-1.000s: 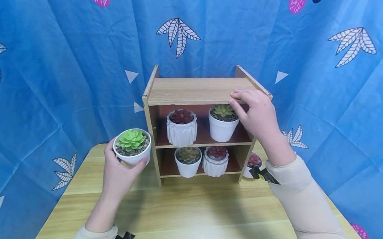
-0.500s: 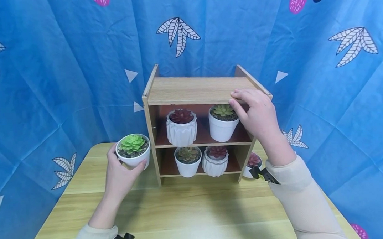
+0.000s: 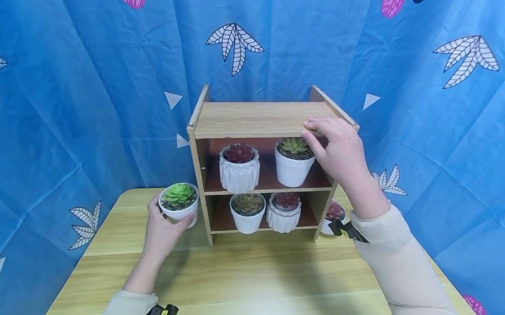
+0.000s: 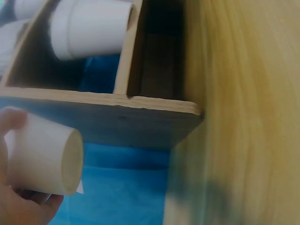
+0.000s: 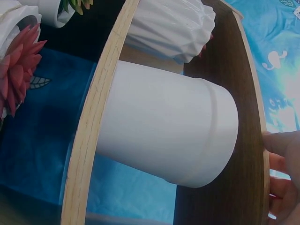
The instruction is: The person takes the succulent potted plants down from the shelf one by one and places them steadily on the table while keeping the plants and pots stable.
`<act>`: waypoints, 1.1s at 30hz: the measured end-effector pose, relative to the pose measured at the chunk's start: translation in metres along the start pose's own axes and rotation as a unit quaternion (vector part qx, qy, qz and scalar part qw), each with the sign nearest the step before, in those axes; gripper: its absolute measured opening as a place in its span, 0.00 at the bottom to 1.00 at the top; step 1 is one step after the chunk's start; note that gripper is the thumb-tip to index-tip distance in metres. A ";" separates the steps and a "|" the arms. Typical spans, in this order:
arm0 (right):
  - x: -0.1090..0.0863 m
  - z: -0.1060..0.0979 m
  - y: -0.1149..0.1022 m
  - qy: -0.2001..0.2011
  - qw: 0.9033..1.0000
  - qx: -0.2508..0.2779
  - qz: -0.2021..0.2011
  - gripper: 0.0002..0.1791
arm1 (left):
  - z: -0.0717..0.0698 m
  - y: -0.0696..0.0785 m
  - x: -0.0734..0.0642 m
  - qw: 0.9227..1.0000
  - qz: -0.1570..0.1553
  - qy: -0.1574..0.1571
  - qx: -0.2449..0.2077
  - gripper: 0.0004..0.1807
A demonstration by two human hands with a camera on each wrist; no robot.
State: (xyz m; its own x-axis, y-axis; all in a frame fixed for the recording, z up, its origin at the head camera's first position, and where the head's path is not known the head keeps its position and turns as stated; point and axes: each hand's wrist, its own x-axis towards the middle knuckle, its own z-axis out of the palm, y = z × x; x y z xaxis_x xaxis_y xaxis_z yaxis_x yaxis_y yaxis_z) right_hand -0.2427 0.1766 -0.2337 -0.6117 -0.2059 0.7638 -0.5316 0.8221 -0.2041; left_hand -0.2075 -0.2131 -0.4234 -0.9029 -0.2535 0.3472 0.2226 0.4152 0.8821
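Note:
My left hand [image 3: 164, 234] grips a potted succulent [image 3: 179, 203] with bright green leaves and dark gravel in a smooth white pot. It is held beside the left side panel of the small wooden shelf [image 3: 263, 117]. In the left wrist view the white pot [image 4: 44, 154] shows its bare bottom, apart from the table. My right hand [image 3: 338, 146] holds the front edge of the top board near its right end, thumb below and fingers above. Just under that hand, a white pot [image 5: 168, 124] with a pale green succulent stands on the middle level.
A fluted white pot [image 3: 239, 174] with a dark red succulent shares the middle level. Below stand a brownish-green succulent pot [image 3: 248, 219] and a fluted pot [image 3: 284, 217]. Another pink succulent [image 3: 335, 211] stands right of the shelf on the wooden table [image 3: 258, 284]. Blue curtain [image 3: 126, 88] surrounds it.
My left hand has lowered the potted succulent and shifted it slightly right, alongside the shelf. The right hand stays on the top board.

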 end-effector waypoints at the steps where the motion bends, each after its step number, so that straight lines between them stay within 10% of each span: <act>1: 0.000 0.000 0.000 0.000 1.000 0.000 0.000 0.17 | 0.001 -0.003 0.001 1.000 -0.004 -0.002 -0.001 0.56; 33: 0.000 -0.002 -0.002 0.001 1.000 0.001 0.001 0.17 | 0.024 -0.052 0.008 0.998 -0.046 -0.029 0.010 0.56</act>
State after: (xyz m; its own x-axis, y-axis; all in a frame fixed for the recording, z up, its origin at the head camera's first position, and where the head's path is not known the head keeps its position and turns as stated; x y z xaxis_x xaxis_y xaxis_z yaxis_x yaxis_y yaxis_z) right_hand -0.2406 0.1760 -0.2321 -0.6120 -0.2030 0.7644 -0.5313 0.8214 -0.2073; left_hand -0.2352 -0.2158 -0.4746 -0.9389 -0.2415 0.2452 0.1304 0.4096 0.9029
